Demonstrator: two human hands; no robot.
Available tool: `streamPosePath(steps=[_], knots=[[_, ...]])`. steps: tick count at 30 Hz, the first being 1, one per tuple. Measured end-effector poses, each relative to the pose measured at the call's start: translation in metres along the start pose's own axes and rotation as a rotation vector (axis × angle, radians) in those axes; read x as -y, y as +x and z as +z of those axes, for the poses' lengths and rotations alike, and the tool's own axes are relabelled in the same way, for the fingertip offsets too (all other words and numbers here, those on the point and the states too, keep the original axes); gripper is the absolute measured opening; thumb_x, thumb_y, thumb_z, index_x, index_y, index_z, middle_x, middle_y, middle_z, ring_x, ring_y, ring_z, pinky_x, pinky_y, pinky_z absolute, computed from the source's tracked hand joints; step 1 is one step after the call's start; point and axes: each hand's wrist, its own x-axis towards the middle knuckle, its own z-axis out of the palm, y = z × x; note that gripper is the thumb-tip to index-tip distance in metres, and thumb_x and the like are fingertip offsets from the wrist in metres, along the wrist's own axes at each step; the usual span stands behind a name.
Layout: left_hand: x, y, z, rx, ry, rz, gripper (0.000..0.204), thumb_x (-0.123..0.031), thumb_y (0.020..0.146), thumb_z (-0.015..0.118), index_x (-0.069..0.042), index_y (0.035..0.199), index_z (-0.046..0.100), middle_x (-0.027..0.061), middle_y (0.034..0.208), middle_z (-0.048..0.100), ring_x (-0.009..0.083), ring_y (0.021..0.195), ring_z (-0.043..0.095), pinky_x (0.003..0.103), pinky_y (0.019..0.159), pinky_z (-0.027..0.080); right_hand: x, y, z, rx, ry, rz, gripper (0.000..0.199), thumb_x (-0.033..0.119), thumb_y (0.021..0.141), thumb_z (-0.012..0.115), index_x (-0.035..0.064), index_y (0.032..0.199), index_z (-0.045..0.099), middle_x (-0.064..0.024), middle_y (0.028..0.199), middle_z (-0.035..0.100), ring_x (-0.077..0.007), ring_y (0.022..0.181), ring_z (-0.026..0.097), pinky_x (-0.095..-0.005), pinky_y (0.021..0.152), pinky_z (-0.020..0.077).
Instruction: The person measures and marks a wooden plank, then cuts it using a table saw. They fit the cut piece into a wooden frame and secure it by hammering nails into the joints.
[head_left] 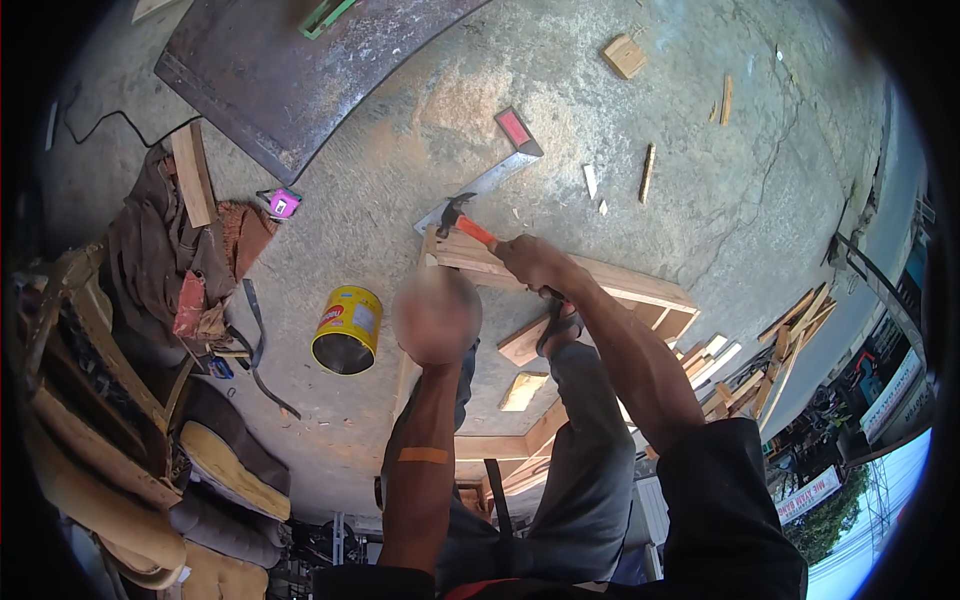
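Note:
My right hand (540,268) is wrapped round the orange handle of a claw hammer (474,231). The hammer's dark head is over the corner of a wooden frame (620,284), by the frame's far left end. My left hand (437,315) is at that same corner, just nearer to me than the hammer head. Its fingers are blurred, so their grip does not show. Beyond the corner a carpenter's square (495,178) with a red grip lies on the concrete, partly behind the hammer.
Left of the frame stands a yellow can (347,330), with a pink tape measure (284,204) beyond it. A dark metal sheet (290,75) lies at the far left. Chair parts (90,370) crowd the left, and stacked wood strips (790,345) lie at the right.

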Motion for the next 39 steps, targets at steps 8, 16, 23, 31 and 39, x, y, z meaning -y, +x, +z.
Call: streamPosePath(steps=[8,16,23,31,39], knots=[[-0.003,0.007,0.000,-0.010,-0.006,-0.020,0.026,-0.028,0.087,0.065,-0.006,0.100,0.059,0.0143,0.093,0.064,0.0402,0.073,0.066,0.052,0.061,0.052,-0.021,0.006,0.018,0.093,-0.068,0.003,0.060,0.044,0.108,0.037,-0.0088,0.108,0.066,-0.0286,0.085,0.070,-0.0412,0.069,0.070,-0.0489,0.059,0.0536],[-0.005,0.000,0.000,0.005,0.012,-0.073,0.026,-0.031,0.087,0.065,-0.008,0.099,0.060,0.0137,0.092,0.064,0.0399,0.074,0.066,0.052,0.061,0.052,-0.008,-0.003,0.022,0.128,-0.030,0.170,0.053,0.038,0.110,0.035,-0.0056,0.103,0.064,-0.0279,0.088,0.070,-0.0427,0.072,0.070,-0.0532,0.061,0.0528],[-0.015,0.001,-0.004,0.014,-0.015,-0.026,0.026,-0.031,0.088,0.064,-0.007,0.099,0.061,0.0142,0.092,0.064,0.0402,0.074,0.066,0.052,0.061,0.052,-0.051,0.011,0.055,0.001,-0.350,-0.254,0.050,0.038,0.110,0.037,-0.0035,0.105,0.064,-0.0269,0.091,0.071,-0.0424,0.072,0.070,-0.0517,0.060,0.0549],[-0.010,-0.004,-0.005,0.000,0.004,-0.017,0.027,-0.030,0.087,0.065,-0.006,0.099,0.061,0.0148,0.091,0.065,0.0403,0.074,0.066,0.052,0.061,0.052,-0.052,0.011,0.056,-0.031,-0.373,-0.325,0.060,0.045,0.108,0.037,-0.0061,0.092,0.064,-0.0308,0.083,0.067,-0.0458,0.075,0.069,-0.0546,0.064,0.0519],[-0.012,0.002,-0.003,-0.012,0.016,-0.004,0.027,-0.029,0.087,0.065,-0.005,0.097,0.061,0.0149,0.090,0.064,0.0400,0.073,0.066,0.051,0.061,0.052,-0.041,0.004,0.049,-0.030,-0.215,-0.293,0.060,0.047,0.108,0.035,-0.0042,0.097,0.065,-0.0307,0.088,0.067,-0.0519,0.081,0.065,-0.0553,0.064,0.0513]])
